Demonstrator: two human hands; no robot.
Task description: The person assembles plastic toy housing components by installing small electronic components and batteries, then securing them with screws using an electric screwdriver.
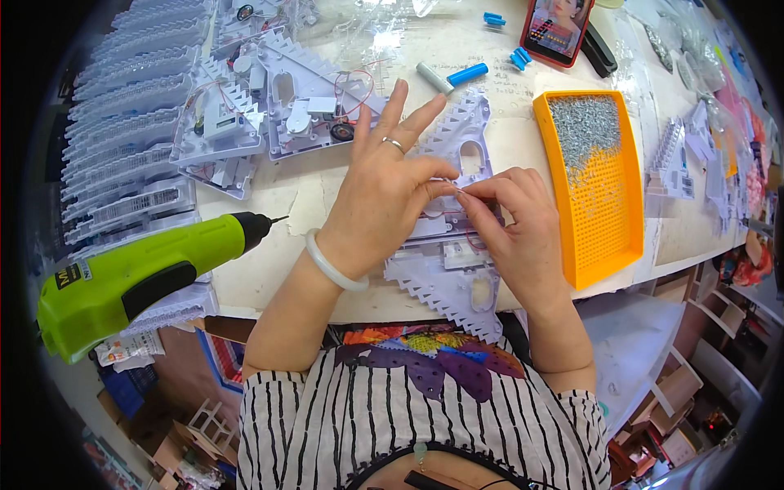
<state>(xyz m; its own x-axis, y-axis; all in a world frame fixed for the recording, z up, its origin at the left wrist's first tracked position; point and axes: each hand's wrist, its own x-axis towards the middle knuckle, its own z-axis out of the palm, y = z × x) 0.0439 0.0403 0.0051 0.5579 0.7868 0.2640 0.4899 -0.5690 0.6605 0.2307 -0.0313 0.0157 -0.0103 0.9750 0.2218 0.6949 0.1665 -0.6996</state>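
My left hand (pixel 377 192) pinches thumb and forefinger together, its other fingers stretched up and apart. Against them come the fingertips of my right hand (pixel 516 216), also in a pinch. What looks like a thin wire is between the two pinches, mostly covered by the fingers. Below my hands lies a pale lilac plastic housing (pixel 471 167) with stepped, toothed edges and an oval opening. A second toothed housing part (pixel 482 296) is nearer to me, at the table's front edge. A thin red wire loops beside my right fingers.
At the left a green electric screwdriver (pixel 155 273) points inward. Stacked toothed housings (pixel 122 155) and wired assemblies (pixel 220 122) fill the left. An orange tray (pixel 604 233) of small screws stands right, with blue cylinders (pixel 468 73) and a phone (pixel 557 31) behind.
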